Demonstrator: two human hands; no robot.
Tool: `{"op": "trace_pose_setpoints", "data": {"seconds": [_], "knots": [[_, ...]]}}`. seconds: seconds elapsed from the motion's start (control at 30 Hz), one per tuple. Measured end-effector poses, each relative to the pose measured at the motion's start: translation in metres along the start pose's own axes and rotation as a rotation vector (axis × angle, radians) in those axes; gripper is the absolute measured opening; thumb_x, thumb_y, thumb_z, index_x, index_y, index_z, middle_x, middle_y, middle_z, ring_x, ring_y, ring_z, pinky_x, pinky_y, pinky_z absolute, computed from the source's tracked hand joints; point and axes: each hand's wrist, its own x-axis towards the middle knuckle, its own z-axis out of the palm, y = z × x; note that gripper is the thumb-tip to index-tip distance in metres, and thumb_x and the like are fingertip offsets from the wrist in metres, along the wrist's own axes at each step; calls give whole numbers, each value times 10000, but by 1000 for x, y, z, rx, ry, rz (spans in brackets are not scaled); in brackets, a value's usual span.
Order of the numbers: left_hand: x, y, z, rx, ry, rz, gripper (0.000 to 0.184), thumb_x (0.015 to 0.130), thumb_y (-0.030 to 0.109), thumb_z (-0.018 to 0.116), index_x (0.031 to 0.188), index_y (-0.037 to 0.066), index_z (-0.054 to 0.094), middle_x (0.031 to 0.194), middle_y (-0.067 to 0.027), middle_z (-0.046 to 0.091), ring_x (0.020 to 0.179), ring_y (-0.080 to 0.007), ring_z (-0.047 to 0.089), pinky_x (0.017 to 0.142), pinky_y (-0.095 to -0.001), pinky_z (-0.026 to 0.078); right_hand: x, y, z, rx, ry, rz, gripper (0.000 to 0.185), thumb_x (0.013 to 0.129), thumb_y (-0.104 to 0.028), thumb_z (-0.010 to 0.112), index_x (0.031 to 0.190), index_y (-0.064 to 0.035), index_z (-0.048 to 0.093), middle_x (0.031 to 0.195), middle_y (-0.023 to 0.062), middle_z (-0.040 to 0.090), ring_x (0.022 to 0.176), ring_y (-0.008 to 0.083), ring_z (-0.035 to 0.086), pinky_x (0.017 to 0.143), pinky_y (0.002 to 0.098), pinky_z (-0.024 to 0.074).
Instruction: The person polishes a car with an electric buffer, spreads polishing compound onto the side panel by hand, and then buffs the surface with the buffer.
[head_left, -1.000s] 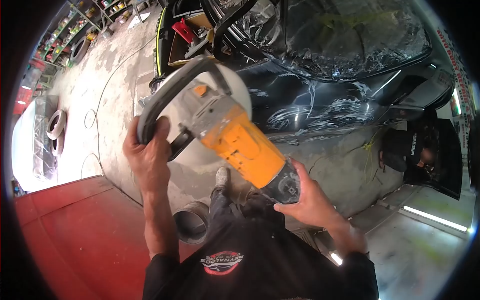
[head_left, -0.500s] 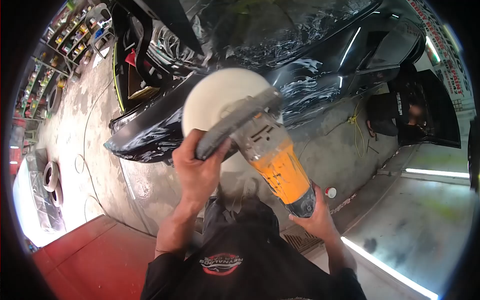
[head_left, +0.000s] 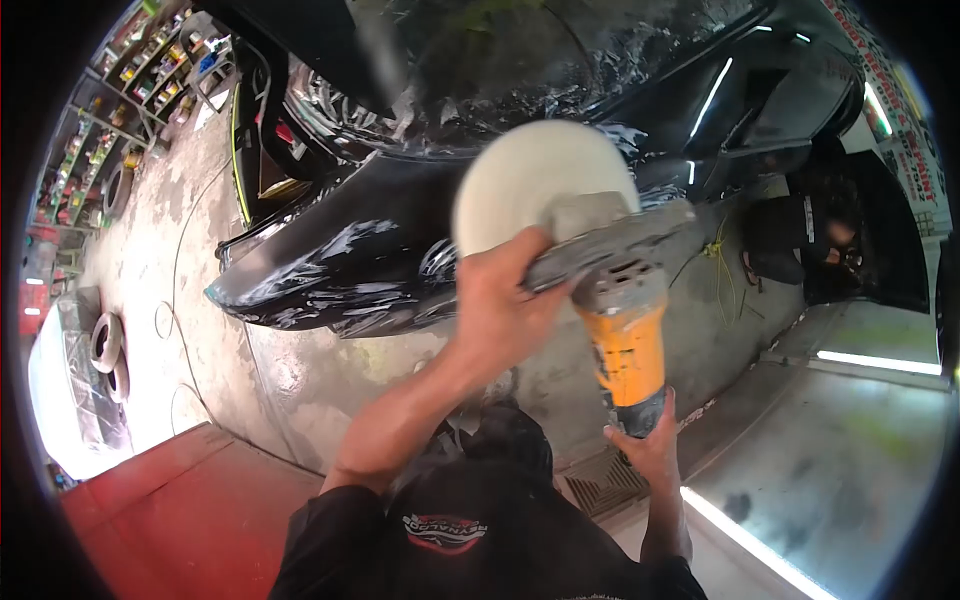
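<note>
The power tool [head_left: 632, 350] is held at 2 o'clock, its cream pad [head_left: 535, 180] overlapping the smeared black car panel [head_left: 345, 265] in view; contact cannot be confirmed. The front handle [head_left: 615, 243] is grasped by the left hand's fingers; the rear end [head_left: 637, 414], at 4 o'clock, by the right hand [head_left: 655, 440]. The tool is judged heavy and rigid, the pad soft; hold is best taken at both grips.

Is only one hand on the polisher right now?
No, the left hand grips the front handle and the right hand holds the rear of the orange polisher.
</note>
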Motion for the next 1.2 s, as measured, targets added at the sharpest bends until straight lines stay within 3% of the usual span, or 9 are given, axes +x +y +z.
{"op": "trace_pose_setpoints", "data": {"seconds": [0.13, 0.2, 0.3, 0.5, 0.6, 0.73, 0.93, 1.03, 1.2], "knots": [[-46, -14, -57, 143, 94, -64, 192, 767, 46, 808, 824, 4, 629, 686, -55, 637, 612, -81, 565, 566, -251, 444, -7, 3, 28, 13, -208, 43, 1003, 684, -136, 886, 1464, 23, 276, 1281, 212, 592, 1188, 280, 597, 1010, 407, 461], [-74, -15, -91, 293, 136, -85, 172, 772, 14, 781, 867, -13, 641, 705, -43, 636, 631, -79, 566, 586, -242, 451, -7, -4, 45, -30, -316, 10, 1008, 707, -156, 875, 1486, 0, 253, 1302, 242, 584, 1228, 332, 590, 1014, 428, 465], [-99, -21, -119, 284, 228, -186, 159, 771, -4, 762, 874, -23, 643, 707, -40, 637, 645, -84, 575, 598, -244, 459, -2, -16, 61, -2, -432, 33, 987, 715, -151, 867, 1490, -37, 267, 1303, 253, 580, 1235, 389, 582, 1013, 451, 469], [-66, -10, -89, 248, 80, -98, 186, 765, 18, 793, 860, -24, 639, 709, -71, 664, 639, -99, 604, 587, -250, 467, -5, 3, 51, -34, -238, -97, 992, 705, -175, 869, 1487, -15, 281, 1262, 266, 603, 1192, 383, 611, 972, 444, 493], [-47, -15, -43, 94, 19, -99, 217, 759, 65, 833, 826, -6, 639, 658, -84, 658, 599, -95, 602, 553, -262, 467, -12, 23, 26, -45, -164, 82, 942, 686, -121, 876, 1433, 31, 324, 1259, 204, 601, 1200, 284, 590, 1013, 409, 460], [-33, -16, -14, -66, 44, -109, 229, 760, 72, 845, 782, 14, 624, 626, -85, 638, 580, -69, 597, 520, -262, 463, -9, 10, -6, -106, -81, 72, 931, 666, -58, 856, 1429, 30, 329, 1232, 174, 602, 1165, 270, 593, 1007, 399, 458], [-50, -35, -65, -223, 275, -97, 248, 803, 95, 829, 771, 9, 599, 607, -53, 623, 581, -42, 558, 515, -246, 450, -2, -41, -10, -216, -159, -13, 974, 672, -23, 821, 1477, 43, 277, 1341, 238, 514, 1264, 312, 508, 1079, 421, 382], [-52, -21, -109, -216, 340, -139, 235, 813, 85, 819, 789, 4, 600, 601, -35, 610, 581, -40, 552, 515, -239, 447, -4, -98, -7, -357, -216, -145, 992, 661, -11, 812, 1484, 47, 262, 1362, 237, 500, 1289, 314, 487, 1100, 420, 358], [-64, 2, -136, -297, 486, -188, 186, 818, 51, 803, 837, 0, 625, 672, -25, 635, 640, -41, 568, 559, -233, 461, 6, -153, -25, -426, -347, -127, 1017, 643, -2, 820, 1485, 49, 252, 1380, 219, 491, 1280, 302, 497, 1095, 412, 371]]}}
